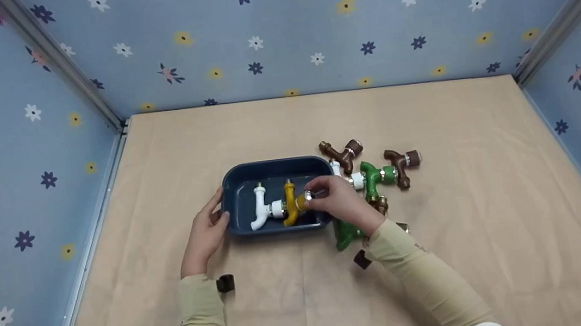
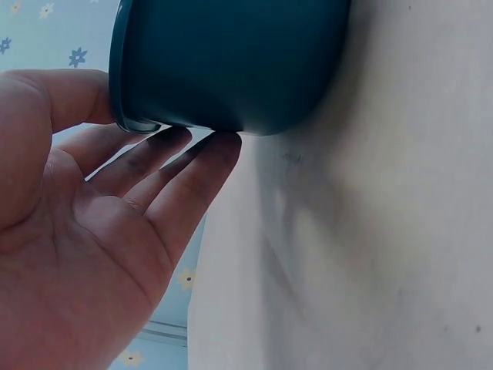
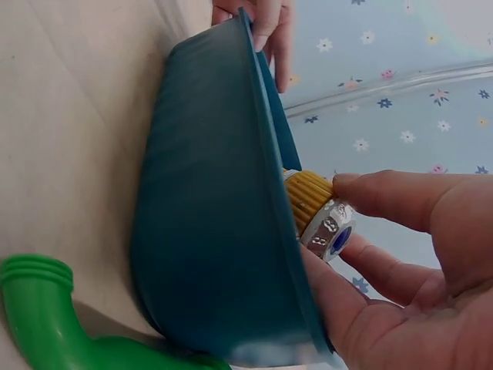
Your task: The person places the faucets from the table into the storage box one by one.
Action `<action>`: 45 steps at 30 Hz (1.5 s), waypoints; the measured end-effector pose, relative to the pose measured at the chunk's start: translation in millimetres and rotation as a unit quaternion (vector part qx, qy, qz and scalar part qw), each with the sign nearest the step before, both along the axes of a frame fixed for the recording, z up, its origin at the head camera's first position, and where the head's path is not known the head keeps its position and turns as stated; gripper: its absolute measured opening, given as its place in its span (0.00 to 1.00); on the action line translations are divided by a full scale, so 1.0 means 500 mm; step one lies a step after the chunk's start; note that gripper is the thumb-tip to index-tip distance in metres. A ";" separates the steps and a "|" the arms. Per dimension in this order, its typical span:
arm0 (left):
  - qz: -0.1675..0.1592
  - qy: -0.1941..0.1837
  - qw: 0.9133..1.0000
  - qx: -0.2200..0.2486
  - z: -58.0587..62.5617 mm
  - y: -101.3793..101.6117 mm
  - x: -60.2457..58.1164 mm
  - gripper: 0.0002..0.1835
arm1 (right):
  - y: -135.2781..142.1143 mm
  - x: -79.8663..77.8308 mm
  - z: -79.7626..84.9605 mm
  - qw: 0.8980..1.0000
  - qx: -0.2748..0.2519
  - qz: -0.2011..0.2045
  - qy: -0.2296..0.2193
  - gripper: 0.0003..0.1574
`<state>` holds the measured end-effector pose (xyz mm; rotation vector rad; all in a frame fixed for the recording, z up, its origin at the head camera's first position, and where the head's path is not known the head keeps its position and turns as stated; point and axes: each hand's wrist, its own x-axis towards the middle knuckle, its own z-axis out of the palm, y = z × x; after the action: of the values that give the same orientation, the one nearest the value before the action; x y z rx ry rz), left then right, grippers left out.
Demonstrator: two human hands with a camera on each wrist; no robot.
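Observation:
A dark blue plastic basin (image 1: 233, 191) stands in the middle of the table, with a white tap (image 1: 259, 207) and a yellow tap (image 1: 290, 201) side by side in it. My left hand (image 1: 205, 233) grips the basin's left end, thumb at the rim and fingertips against the outer wall in the left wrist view. Over the basin's right side, my right hand (image 1: 341, 198) pinches the yellow tap by its handle end. The right wrist view shows the yellow ribbed handle (image 3: 306, 196) with its silver cap (image 3: 330, 228) between thumb and fingers.
Right of the basin lies a loose group of taps: a brown tap (image 1: 343, 156), another brown tap (image 1: 403, 164), a green tap (image 1: 372, 181) and more partly under my right arm. Flower-patterned panels (image 1: 308, 29) wall the table's back and sides.

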<state>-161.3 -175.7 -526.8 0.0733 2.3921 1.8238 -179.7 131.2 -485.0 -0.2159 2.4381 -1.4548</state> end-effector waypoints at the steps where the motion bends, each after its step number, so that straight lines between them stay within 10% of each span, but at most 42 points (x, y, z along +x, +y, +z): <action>1: -0.003 0.000 1.000 0.002 0.005 0.000 0.001 0.31 | -0.003 0.000 -0.001 1.000 0.005 0.000 -0.001 0.23; 11: -0.013 -0.005 1.000 -0.006 0.069 0.013 0.027 0.31 | -0.027 -0.001 -0.007 1.000 0.000 0.005 -0.012 0.20; 22: -0.005 0.005 1.000 0.005 0.002 -0.003 0.004 0.31 | -0.052 -0.007 -0.014 0.998 -0.034 0.006 -0.052 0.21; 32: -0.012 0.026 0.999 0.015 0.001 -0.001 0.003 0.31 | -0.060 -0.015 -0.021 0.997 -0.053 0.005 -0.064 0.20; 45: -0.016 0.024 1.000 0.007 0.044 0.008 0.016 0.30 | -0.032 -0.011 0.003 0.956 -0.215 -0.024 -0.196 0.30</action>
<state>-153.1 -171.7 -504.9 0.1574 2.3956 1.8443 -185.1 115.3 -483.5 0.0435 1.8111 -1.8357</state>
